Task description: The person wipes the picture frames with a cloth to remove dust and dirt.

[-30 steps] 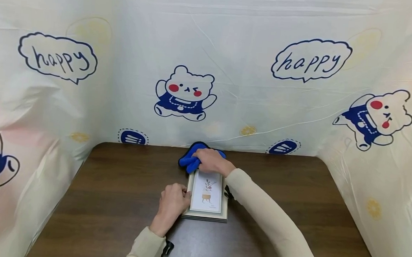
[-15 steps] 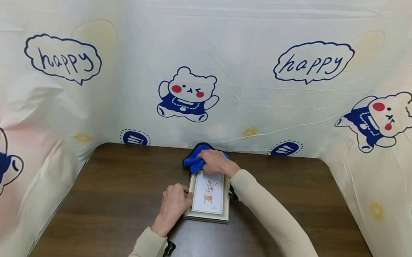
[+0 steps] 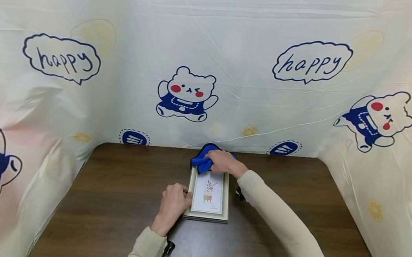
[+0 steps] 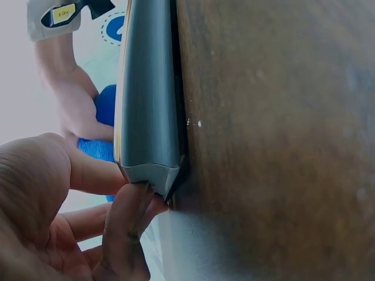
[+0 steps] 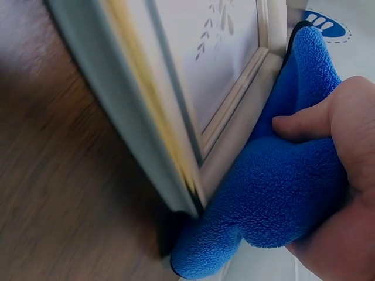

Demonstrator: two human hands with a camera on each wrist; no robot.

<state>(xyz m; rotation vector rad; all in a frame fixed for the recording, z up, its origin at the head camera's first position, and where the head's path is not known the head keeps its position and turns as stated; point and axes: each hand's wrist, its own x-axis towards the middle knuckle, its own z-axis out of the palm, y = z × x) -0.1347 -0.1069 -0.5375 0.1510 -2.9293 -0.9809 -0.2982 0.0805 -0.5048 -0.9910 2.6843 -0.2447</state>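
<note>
A cream picture frame [image 3: 225, 204] with a potted-plant print lies flat on the brown table, its print facing up. My left hand [image 3: 174, 203] is at the frame's left side; in the left wrist view its thumb and fingers pinch a corner of the thick grey-sided frame [image 4: 149, 88]. At the far end, my right hand [image 3: 223, 162] grips a bunched blue cloth [image 3: 204, 162] with a dark border. Seen from the right wrist, the fluffy cloth [image 5: 275, 193] lies against the frame's end edge and wraps near one corner.
The wooden table [image 3: 125, 178] extends to both sides of the frame. A pale curtain [image 3: 245, 68] printed with bears and "happy" bubbles hangs behind the table's far edge and along both sides.
My right hand and the blue cloth have slid to the right along the frame's far end. My left hand has stayed at the frame's left side.
</note>
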